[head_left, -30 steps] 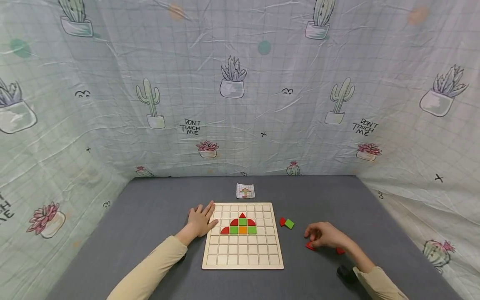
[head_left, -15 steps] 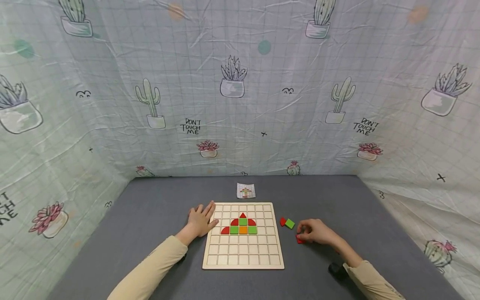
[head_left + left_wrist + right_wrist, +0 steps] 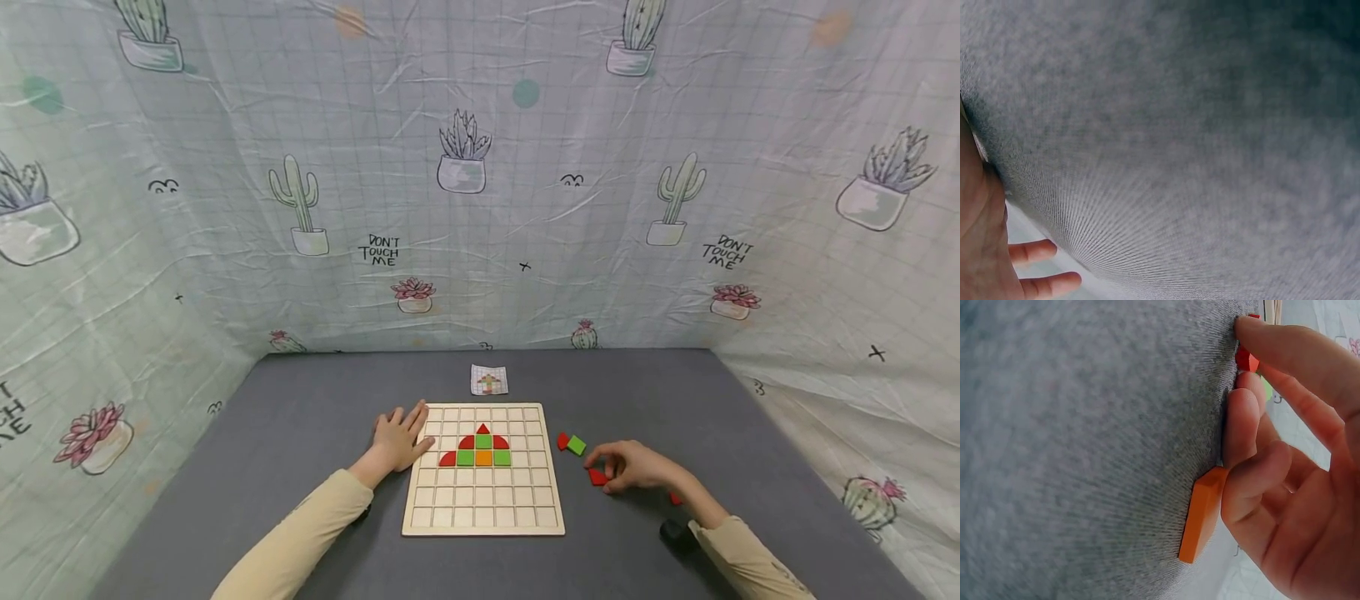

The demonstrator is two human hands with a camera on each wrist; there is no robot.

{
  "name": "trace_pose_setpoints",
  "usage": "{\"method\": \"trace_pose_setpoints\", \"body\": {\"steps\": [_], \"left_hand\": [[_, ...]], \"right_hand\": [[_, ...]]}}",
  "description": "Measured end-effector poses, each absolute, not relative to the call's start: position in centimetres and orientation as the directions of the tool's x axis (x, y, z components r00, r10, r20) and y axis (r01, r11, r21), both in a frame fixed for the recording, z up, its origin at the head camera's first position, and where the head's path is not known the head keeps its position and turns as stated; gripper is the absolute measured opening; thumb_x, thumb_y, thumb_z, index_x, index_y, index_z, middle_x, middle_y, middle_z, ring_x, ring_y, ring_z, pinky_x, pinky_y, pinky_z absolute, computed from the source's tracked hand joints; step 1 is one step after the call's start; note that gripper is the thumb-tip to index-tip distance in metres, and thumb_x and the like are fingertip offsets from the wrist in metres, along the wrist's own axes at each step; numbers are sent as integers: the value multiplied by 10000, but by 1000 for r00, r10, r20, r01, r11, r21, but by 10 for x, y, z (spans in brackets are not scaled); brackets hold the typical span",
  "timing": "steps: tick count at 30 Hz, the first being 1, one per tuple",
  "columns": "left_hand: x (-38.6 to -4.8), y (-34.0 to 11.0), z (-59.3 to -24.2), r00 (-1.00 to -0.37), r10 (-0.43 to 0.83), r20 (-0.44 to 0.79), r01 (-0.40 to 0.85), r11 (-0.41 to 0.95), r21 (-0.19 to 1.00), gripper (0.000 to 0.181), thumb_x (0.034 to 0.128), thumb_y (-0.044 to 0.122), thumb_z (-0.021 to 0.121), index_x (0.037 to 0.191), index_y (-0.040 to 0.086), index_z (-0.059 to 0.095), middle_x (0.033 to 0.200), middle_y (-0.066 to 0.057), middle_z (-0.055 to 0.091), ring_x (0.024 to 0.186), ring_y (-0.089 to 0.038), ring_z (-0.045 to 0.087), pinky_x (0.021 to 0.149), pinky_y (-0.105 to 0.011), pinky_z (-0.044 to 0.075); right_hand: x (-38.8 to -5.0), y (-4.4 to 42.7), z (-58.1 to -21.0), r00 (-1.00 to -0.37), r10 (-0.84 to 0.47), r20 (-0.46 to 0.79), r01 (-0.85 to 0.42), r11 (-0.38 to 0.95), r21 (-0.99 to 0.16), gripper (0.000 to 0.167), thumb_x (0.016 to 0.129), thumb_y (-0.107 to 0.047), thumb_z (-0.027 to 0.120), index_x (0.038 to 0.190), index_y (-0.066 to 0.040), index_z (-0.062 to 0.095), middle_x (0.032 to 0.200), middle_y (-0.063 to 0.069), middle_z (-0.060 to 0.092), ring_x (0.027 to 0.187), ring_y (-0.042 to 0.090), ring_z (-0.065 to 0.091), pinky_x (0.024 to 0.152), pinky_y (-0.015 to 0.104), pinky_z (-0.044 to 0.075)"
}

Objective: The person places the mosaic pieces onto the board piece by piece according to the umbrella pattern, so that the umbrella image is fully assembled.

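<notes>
Cactus-print cloth (image 3: pixel 495 225) behind grey table (image 3: pixel 330 379). Left hand (image 3: pixel 393 442), fingers spread, on left edge of wooden board (image 3: pixel 442 497). Right hand (image 3: pixel 636 465): thumb and forefinger pinching red tile (image 3: pixel 597 477) on table, between board and table's right edge. Tile looks light, stiff, perhaps slick; best held by opposite edges.

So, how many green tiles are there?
4. On the board: upper tile below the red triangle, left tile and right tile flanking the orange tile. Loose tile: on the table, right of the board. The right hand may hide more.
</notes>
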State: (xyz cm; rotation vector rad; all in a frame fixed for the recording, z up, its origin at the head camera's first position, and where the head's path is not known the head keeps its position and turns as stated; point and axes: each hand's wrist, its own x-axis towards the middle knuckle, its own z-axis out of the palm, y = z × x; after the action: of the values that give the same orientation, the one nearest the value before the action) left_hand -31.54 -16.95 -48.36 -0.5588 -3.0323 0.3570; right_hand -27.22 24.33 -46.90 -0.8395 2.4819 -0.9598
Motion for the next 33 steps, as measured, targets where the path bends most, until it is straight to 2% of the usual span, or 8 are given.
{"method": "trace_pose_setpoints", "body": {"steps": [7,11,16,27,33], "left_hand": [[-314,-168,-481,-933,359,-11,353,911,-214,626,919,513,330,1412,132,277,1468,-7,271,1111,-304,393,672,-455,338],[-314,-169,-482,-932,362,-5,355,911,-211,627,918,513,331,1412,130,277,1468,-10,272,1122,-306,391,673,-456,338],[-314,-168,-481,-932,363,-2,356,912,-203,624,920,505,337,1410,124,280,1466,-13,276,1126,-308,388,684,-464,343],[-316,-169,-482,-934,357,1,348,912,-217,618,920,503,338,1409,128,283,1465,-7,279,1123,-302,387,678,-464,348],[-316,-168,-482,-934,358,-4,350,910,-223,621,920,509,332,1413,136,275,1469,0,269,1108,-295,388,670,-461,352]], "right_hand": [[-271,243,-469,-728,-679,-94,-429,558,-710,302,762,-66,675,1053,-39,600,684,111,603,505,42,479,496,202,418],[-274,240,-469,-711,-694,-117,-436,565,-700,325,769,-70,666,1087,-57,600,659,89,592,533,16,482,517,199,426],[-277,237,-470,-698,-707,-113,-458,562,-689,275,784,-95,658,1056,-93,616,629,78,575,524,-6,460,504,189,413],[-279,235,-471,-724,-684,-90,-466,582,-667,228,759,-117,688,975,-103,618,672,1,549,512,3,444,487,189,402],[-280,235,-471,-730,-680,-70,-481,584,-654,245,744,-102,703,967,-81,605,715,37,550,537,19,468,498,204,421]]}}
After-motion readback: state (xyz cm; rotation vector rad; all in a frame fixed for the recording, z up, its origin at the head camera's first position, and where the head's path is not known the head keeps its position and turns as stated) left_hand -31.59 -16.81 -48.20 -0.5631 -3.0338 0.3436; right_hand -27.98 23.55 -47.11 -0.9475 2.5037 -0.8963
